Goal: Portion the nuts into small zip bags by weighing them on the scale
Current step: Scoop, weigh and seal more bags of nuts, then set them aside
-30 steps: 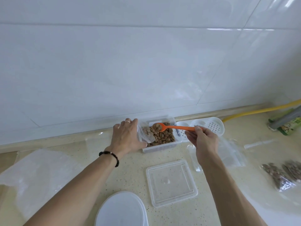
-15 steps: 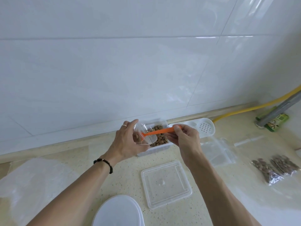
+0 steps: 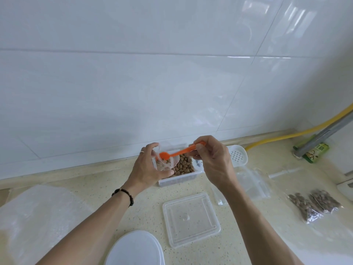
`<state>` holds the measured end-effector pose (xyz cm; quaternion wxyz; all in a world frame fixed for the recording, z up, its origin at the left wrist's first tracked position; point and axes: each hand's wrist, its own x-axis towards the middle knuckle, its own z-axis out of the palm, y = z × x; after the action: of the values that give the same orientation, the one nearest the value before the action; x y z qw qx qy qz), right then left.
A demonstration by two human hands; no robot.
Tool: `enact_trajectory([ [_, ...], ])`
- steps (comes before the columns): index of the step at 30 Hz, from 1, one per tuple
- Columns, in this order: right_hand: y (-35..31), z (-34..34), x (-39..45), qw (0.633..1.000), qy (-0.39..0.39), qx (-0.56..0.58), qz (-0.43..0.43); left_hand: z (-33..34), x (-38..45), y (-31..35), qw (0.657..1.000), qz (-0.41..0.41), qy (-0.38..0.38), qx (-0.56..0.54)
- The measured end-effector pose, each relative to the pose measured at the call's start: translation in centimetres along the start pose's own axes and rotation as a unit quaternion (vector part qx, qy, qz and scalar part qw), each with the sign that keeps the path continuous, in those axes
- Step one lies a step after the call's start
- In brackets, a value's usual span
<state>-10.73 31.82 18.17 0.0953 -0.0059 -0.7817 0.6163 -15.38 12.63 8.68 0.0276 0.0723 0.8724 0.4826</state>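
Nuts (image 3: 183,165) in clear tub, left hand (image 3: 148,167) gripping crinkly bag (image 3: 165,163), right hand (image 3: 214,161) pinching orange spoon (image 3: 179,153)

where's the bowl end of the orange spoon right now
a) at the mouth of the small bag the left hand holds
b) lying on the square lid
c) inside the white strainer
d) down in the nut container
a: the right hand tips the orange spoon so its bowl end sits at the open mouth of the small zip bag gripped by the left hand, above the nut container.
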Motion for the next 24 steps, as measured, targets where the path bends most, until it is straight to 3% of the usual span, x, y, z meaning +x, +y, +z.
enact_trajectory([
  [9, 0.8, -0.1, 0.0, 0.998, 0.058, 0.030, 0.000, -0.1, -0.1, -0.7, 0.995, -0.012, 0.040, 0.090],
  [13, 2.7, -0.2, 0.6, 0.977, 0.187, 0.080, 0.056, -0.7, -0.2, -1.5, 0.989, -0.023, 0.037, 0.144],
  [15, 4.7, -0.4, 1.0, 0.969, 0.226, 0.043, 0.089, -1.5, -0.8, -2.0, 0.988, -0.032, 0.022, 0.150],
  [20, 9.3, 1.0, 0.4, 0.964, 0.204, -0.085, 0.149, -3.3, -2.0, -3.2, 0.986, -0.030, 0.024, 0.160],
  [24, 11.1, 3.1, -0.3, 0.965, 0.163, -0.084, 0.190, -3.8, -2.3, -3.7, 0.982, -0.011, 0.029, 0.187],
])
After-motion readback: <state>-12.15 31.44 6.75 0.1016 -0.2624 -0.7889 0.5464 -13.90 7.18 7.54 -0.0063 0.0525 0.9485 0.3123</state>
